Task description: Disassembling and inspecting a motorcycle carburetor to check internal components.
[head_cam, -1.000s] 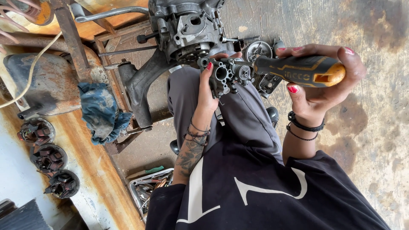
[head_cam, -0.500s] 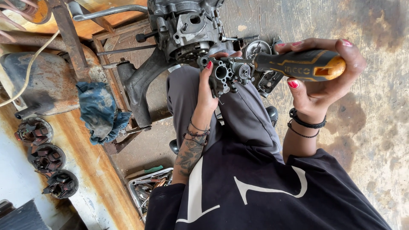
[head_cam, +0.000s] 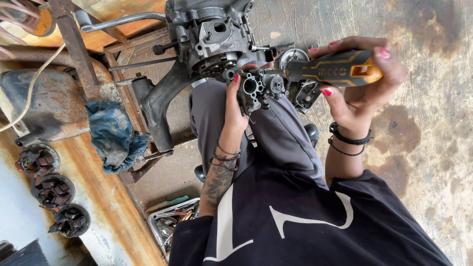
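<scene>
l hand [head_cam: 235, 106] clamped on small carburetor [head_cam: 257, 87], held over lap just below engine block [head_cam: 212, 34]. r hand [head_cam: 357, 81] wrapped tight round screwdriver [head_cam: 329, 70], tip at carb body. judged mid-job: carb off engine, body not yet apart, screws prob. left.

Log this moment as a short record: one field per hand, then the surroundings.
left hand: grips a small grey carburetor above the lap
right hand: wrapped round a black and orange screwdriver, tip at the carburetor
behind: grey engine
at the left: blue rag, three round wound parts
below: tray of tools
</scene>
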